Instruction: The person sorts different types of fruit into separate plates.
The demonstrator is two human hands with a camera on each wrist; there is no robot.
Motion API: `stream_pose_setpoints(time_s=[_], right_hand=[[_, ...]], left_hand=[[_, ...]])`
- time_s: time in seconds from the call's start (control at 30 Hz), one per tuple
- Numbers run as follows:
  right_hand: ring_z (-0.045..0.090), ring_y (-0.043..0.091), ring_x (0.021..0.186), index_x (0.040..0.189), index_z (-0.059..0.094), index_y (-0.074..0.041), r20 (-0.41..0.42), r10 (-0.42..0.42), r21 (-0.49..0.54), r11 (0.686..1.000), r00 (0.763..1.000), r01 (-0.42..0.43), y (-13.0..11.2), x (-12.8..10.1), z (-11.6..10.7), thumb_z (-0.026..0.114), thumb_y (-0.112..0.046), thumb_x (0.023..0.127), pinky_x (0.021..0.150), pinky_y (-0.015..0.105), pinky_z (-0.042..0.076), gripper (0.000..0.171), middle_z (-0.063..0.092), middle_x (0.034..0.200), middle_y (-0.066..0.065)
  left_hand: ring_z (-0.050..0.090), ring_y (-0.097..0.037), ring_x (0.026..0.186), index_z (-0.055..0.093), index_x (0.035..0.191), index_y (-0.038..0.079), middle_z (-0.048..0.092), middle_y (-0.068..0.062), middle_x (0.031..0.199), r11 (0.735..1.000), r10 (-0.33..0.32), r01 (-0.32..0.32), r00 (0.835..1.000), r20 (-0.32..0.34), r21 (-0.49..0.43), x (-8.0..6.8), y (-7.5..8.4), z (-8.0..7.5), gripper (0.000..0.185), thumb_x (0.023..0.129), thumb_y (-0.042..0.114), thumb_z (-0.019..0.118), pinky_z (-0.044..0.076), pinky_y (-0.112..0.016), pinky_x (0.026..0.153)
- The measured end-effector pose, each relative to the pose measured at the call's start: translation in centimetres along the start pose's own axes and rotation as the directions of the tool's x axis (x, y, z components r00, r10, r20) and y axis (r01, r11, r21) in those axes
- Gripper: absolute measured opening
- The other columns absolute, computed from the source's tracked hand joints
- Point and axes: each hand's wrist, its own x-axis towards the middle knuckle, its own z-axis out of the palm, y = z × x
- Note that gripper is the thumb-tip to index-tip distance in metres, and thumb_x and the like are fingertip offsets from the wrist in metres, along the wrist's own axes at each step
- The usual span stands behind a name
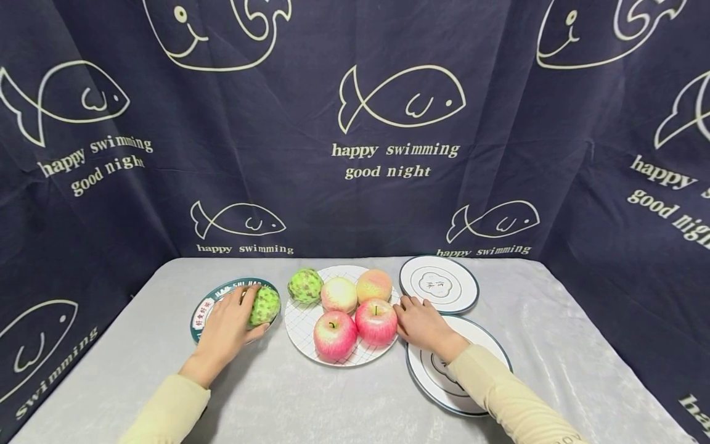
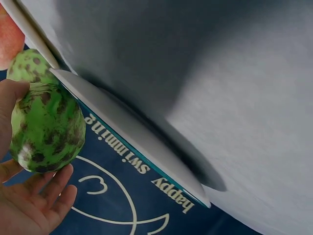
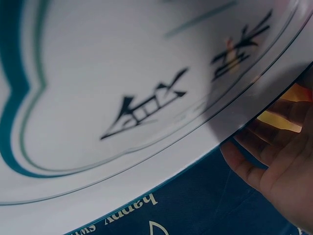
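Centrally, a checked plate [image 1: 302, 333] is carrying two apples, two peaches and one green custard apple [image 1: 305, 285]. The left hand [image 1: 224, 330] is cupping a second custard apple [image 1: 264, 306] over the teal-rimmed plate [image 1: 201, 314], fingers curled round it so it cannot roll. The right hand [image 1: 424, 324] is resting between the checked plate and the near white plate [image 1: 488, 345], fingers loosely spread, gripping nothing.

even soft light, faint shadows, wide-angle bending at edges, blurred close-up wrist views
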Motion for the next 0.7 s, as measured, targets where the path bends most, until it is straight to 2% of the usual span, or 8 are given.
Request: stream_pose_setpoints(time_s=[0.5,0.7], right_hand=[[0.053,0.030,0.091,0.102,0.058,-0.004,-0.020,-0.004,-0.005,1.000,1.000,0.004,0.0,0.0,0.2,0.055,-0.029,0.085,0.076,0.050,0.044,0.030,0.054,0.097,0.013],[0.054,0.030,0.092,0.105,0.058,-0.004,-0.021,-0.002,-0.002,1.000,1.000,0.002,0.1,0.0,0.4,0.055,-0.029,0.085,0.078,0.050,0.044,0.032,0.054,0.098,0.012]], left_hand=[[0.053,-0.044,0.097,0.044,0.124,0.003,0.052,-0.023,0.110,0.998,-0.050,0.051,0.997,-0.057,0.026,-0.9,-2.4,-0.1,0.078,0.061,0.030,0.082,0.042,-0.054,0.079],[0.054,-0.046,0.093,0.042,0.124,0.003,0.052,-0.024,0.109,0.996,-0.087,0.087,0.995,-0.048,0.014,-1.1,-3.2,-0.3,0.079,0.061,0.027,0.082,0.042,-0.055,0.075]])
